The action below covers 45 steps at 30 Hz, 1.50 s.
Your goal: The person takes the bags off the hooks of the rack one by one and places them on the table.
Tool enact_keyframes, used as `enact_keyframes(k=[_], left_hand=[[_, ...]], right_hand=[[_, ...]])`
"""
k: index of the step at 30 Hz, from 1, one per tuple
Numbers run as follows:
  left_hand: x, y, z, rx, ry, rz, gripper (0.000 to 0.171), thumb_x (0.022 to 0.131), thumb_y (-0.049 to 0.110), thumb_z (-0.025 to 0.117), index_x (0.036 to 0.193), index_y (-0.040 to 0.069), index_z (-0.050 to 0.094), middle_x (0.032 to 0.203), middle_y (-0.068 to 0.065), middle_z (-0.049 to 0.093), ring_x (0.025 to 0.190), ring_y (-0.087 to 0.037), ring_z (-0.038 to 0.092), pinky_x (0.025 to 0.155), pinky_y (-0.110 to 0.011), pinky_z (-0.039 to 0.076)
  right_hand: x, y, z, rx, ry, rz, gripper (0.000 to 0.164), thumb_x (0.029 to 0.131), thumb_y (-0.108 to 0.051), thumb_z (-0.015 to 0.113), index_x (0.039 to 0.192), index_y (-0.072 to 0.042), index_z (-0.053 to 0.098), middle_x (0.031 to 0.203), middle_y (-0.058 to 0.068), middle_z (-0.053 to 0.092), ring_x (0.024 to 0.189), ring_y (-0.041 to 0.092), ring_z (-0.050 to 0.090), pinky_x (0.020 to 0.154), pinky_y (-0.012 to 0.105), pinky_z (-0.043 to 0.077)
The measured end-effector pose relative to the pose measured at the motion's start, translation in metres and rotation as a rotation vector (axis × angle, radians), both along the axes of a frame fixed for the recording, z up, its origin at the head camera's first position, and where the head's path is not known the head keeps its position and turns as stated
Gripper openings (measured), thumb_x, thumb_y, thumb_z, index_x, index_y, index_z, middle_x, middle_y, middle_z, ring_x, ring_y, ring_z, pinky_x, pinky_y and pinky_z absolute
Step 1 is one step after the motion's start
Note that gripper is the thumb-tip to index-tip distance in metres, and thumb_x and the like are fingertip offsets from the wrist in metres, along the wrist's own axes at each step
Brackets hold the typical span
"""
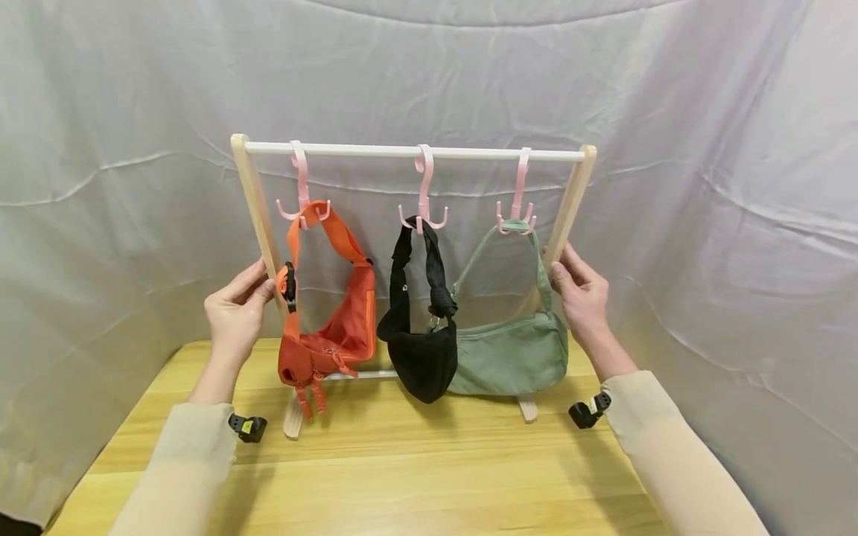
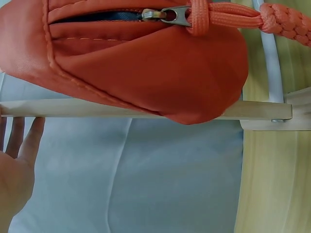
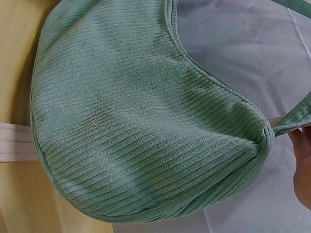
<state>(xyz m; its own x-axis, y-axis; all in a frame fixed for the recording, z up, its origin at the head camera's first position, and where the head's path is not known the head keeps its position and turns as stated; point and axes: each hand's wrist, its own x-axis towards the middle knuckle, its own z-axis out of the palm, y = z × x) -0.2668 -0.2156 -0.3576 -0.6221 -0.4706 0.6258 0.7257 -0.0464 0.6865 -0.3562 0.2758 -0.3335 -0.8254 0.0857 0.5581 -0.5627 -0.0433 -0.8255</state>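
A small garment rack with wooden side posts and a white top bar [image 1: 362,150] stands before me. My left hand [image 1: 233,313] holds the left post [image 1: 253,195] partway up, thumb in front. On the other side, my right hand [image 1: 585,298] pinches the right post [image 1: 574,195] at a similar height. Between them hang a red-orange bag [image 1: 360,313], a black bag [image 1: 424,361] and a green corduroy bag [image 1: 512,357], each by its strap. The green bag [image 3: 141,111] hides part of the right post in the right wrist view, where the fingers are partly cut off.
Three pink hooks, left [image 1: 301,175], middle [image 1: 424,182] and right [image 1: 520,182], carry the bags from the bar. The rack's feet rest on a wooden table [image 1: 429,484]. Grey cloth [image 1: 429,74] surrounds the back and sides. The black bag overlaps the green one.
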Motion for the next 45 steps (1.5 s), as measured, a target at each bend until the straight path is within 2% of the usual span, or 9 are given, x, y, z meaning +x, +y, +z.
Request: enact_keyframes(k=[3, 8, 15, 21, 26, 33, 40, 45], left_hand=[[0.0, -0.0013, 0.0016, -0.009, 0.003, -0.013, 0.034, 0.089, -0.025, 0.064, 0.12, -0.014, 0.068, 0.107, 0.003, 0.079, 0.088, -0.007, 0.076, 0.077, -0.023, 0.061], [-0.0005, -0.0032, 0.0026, -0.02, 0.004, -0.025, 0.035, 0.089, -0.025, 0.064, 0.12, -0.01, 0.07, 0.107, 0.003, 0.079, 0.088, -0.008, 0.077, 0.077, -0.024, 0.061], [0.0002, -0.0029, 0.0002, -0.058, -0.011, 0.022, 0.035, 0.089, -0.024, 0.064, 0.12, -0.008, 0.071, 0.107, 0.004, 0.078, 0.089, -0.006, 0.076, 0.078, -0.022, 0.06], [-0.0008, -0.0029, -0.0011, -0.054, -0.033, 0.044, 0.036, 0.089, -0.024, 0.064, 0.119, -0.006, 0.072, 0.108, 0.004, 0.078, 0.09, -0.004, 0.076, 0.079, -0.02, 0.06], [-0.0017, -0.0033, -0.002, -0.058, -0.011, 0.018, 0.035, 0.09, -0.023, 0.063, 0.122, -0.012, 0.068, 0.106, 0.007, 0.079, 0.091, -0.005, 0.076, 0.079, -0.021, 0.06], [-0.0023, -0.0033, -0.0034, -0.059, 0.004, 0.012, 0.036, 0.091, -0.022, 0.063, 0.125, -0.011, 0.066, 0.106, 0.006, 0.079, 0.092, -0.007, 0.076, 0.08, -0.023, 0.06], [-0.0018, -0.0031, -0.0048, -0.069, -0.01, 0.021, 0.035, 0.092, -0.019, 0.064, 0.126, -0.012, 0.066, 0.104, 0.007, 0.079, 0.092, -0.006, 0.076, 0.08, -0.021, 0.06], [0.0012, -0.0021, -0.0049, -0.095, -0.03, 0.05, 0.033, 0.093, -0.017, 0.065, 0.126, -0.013, 0.066, 0.103, 0.009, 0.078, 0.092, -0.004, 0.076, 0.081, -0.02, 0.059]], right_hand=[[-0.0013, -0.0005, 0.0009, -0.012, 0.012, 0.007, 0.042, 0.103, -0.011, 0.064, 0.145, -0.018, 0.062, 0.132, 0.01, 0.071, 0.115, 0.012, 0.067, 0.094, 0.024, 0.056], [-0.0027, 0.0004, 0.0021, -0.031, 0.009, 0.028, 0.042, 0.103, -0.008, 0.065, 0.144, -0.016, 0.062, 0.13, 0.007, 0.072, 0.115, 0.011, 0.068, 0.093, 0.024, 0.056], [-0.0023, 0.0027, 0.0007, -0.054, -0.019, 0.075, 0.044, 0.102, -0.008, 0.065, 0.146, -0.015, 0.06, 0.131, 0.005, 0.071, 0.12, 0.013, 0.066, 0.095, 0.024, 0.055], [-0.0016, 0.0038, -0.0027, -0.049, -0.002, 0.085, 0.044, 0.102, -0.007, 0.065, 0.146, -0.011, 0.059, 0.128, 0.002, 0.073, 0.112, 0.007, 0.069, 0.092, 0.022, 0.057], [-0.0012, 0.0046, -0.0024, -0.035, 0.009, 0.081, 0.044, 0.103, -0.008, 0.064, 0.146, -0.01, 0.059, 0.131, 0.004, 0.072, 0.114, 0.007, 0.068, 0.092, 0.022, 0.056], [0.0008, 0.0034, 0.0024, -0.01, 0.013, 0.063, 0.043, 0.103, -0.009, 0.064, 0.146, -0.013, 0.06, 0.135, 0.006, 0.07, 0.119, 0.009, 0.066, 0.095, 0.023, 0.055], [0.0043, 0.0033, 0.0037, -0.031, 0.014, 0.029, 0.043, 0.101, -0.005, 0.066, 0.144, -0.008, 0.061, 0.134, 0.006, 0.07, 0.108, 0.006, 0.07, 0.091, 0.022, 0.057], [0.0063, 0.0056, 0.0013, -0.022, 0.017, 0.002, 0.041, 0.101, -0.005, 0.067, 0.141, -0.005, 0.063, 0.138, 0.012, 0.066, 0.106, 0.006, 0.071, 0.092, 0.027, 0.057]])
